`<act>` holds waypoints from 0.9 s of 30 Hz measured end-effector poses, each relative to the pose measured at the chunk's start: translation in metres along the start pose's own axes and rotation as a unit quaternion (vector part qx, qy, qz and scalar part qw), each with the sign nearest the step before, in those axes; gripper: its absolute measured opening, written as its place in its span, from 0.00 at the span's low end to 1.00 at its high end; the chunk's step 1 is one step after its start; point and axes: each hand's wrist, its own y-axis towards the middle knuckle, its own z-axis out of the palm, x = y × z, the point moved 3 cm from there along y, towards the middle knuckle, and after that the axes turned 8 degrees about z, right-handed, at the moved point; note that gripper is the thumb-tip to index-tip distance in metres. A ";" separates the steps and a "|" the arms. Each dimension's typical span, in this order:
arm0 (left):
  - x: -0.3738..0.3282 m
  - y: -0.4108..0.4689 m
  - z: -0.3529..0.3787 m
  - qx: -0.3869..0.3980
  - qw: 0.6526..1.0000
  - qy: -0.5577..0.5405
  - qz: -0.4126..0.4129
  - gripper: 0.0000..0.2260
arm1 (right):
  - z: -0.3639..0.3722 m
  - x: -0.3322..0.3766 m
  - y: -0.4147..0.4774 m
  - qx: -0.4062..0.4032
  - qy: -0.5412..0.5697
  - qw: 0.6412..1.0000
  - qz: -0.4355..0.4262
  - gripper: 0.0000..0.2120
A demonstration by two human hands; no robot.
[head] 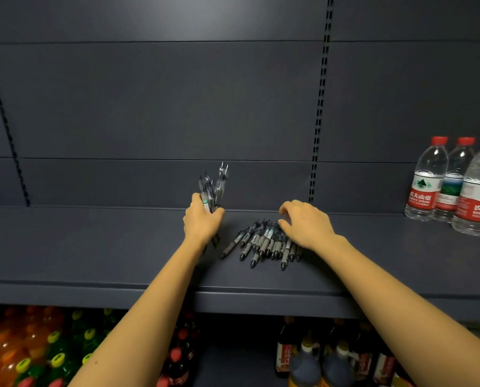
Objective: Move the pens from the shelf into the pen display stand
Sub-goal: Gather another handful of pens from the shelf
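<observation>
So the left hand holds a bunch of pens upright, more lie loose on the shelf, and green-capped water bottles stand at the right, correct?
Not quite. The head view shows red caps on the water bottles, not green. The rest stands: the left hand holds the bunch of pens upright, and loose pens lie on the shelf.

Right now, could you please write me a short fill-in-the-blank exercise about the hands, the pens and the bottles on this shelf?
1. The left hand grips a bundle of dark plastic pens standing ____.
2. The right hand reaches over a loose pile of grey-and-black pens lying on the dark grey metal ____.
3. The clear plastic water bottles at the far right have ____ caps.

Missing words: upright; shelf; red.
</observation>
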 end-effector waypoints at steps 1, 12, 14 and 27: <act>0.000 -0.001 -0.009 -0.011 1.000 -0.004 0.009 0.12 | -0.001 0.007 0.001 -0.003 0.003 1.000 -0.014 0.16; 0.016 -0.056 -0.168 -0.156 0.985 0.047 0.047 0.12 | 0.008 0.166 -0.012 -0.018 0.097 0.971 -0.218 0.17; 0.025 -0.074 -0.204 -0.197 0.977 0.071 0.034 0.12 | 0.012 0.202 -0.024 -0.012 0.116 0.958 -0.263 0.17; 0.075 -0.212 -0.438 -0.412 0.883 0.220 -0.046 0.16 | 0.023 0.450 -0.142 0.042 0.220 0.849 -0.478 0.18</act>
